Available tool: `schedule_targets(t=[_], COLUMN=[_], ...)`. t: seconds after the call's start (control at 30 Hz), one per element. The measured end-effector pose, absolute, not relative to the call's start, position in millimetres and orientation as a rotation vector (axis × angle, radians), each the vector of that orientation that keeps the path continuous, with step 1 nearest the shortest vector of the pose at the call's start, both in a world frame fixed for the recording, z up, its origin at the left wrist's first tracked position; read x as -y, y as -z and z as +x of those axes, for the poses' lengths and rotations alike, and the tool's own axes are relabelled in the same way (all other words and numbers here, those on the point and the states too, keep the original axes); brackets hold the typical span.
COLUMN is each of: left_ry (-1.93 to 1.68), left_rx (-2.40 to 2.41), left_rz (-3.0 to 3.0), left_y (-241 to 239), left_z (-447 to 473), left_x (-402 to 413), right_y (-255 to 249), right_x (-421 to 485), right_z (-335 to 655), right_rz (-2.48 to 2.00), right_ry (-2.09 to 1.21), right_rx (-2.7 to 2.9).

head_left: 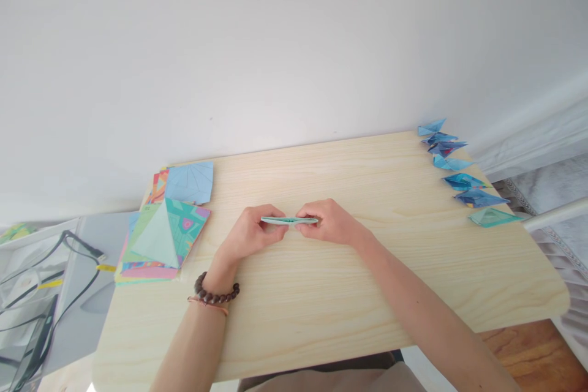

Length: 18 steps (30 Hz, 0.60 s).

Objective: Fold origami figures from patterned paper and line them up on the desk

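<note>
Between my two hands is a folded piece of pale green paper (290,221), seen nearly edge-on as a thin strip just above the table. My left hand (252,231) pinches its left end, thumb below and fingers over the top. The right end is gripped the same way by my right hand (328,222). The fingertips of both hands almost meet at the middle of the paper. How many layers the fold has, I cannot tell. A dark beaded bracelet (215,295) circles my left wrist.
At the left lie a stack of patterned paper (193,226), a pale green folded triangle (158,239) on it and a blue sheet (189,182). Several folded paper pieces (478,198) line the right edge of the wooden table (294,312). Cables (76,245) lie beyond its left edge.
</note>
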<state>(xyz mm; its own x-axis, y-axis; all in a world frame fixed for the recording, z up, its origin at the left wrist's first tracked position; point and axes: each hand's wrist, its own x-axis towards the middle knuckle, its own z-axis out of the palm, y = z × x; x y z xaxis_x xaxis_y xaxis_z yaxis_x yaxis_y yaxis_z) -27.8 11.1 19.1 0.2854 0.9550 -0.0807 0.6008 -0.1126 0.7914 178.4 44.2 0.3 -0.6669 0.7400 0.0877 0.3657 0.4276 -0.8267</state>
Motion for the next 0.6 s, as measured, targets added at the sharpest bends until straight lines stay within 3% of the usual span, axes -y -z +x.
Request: schedule_targets(t=[0.6], left_ry=[-0.746], left_rx=[-1.346], left_rz=[1.638], left_y=[-11], left_z=[-51], left_x=[-15], right_y=[-3], right_x=[-56], right_z=[199], right_rz=[-1.010], right_ry=[-1.191], right_rx=[2.201])
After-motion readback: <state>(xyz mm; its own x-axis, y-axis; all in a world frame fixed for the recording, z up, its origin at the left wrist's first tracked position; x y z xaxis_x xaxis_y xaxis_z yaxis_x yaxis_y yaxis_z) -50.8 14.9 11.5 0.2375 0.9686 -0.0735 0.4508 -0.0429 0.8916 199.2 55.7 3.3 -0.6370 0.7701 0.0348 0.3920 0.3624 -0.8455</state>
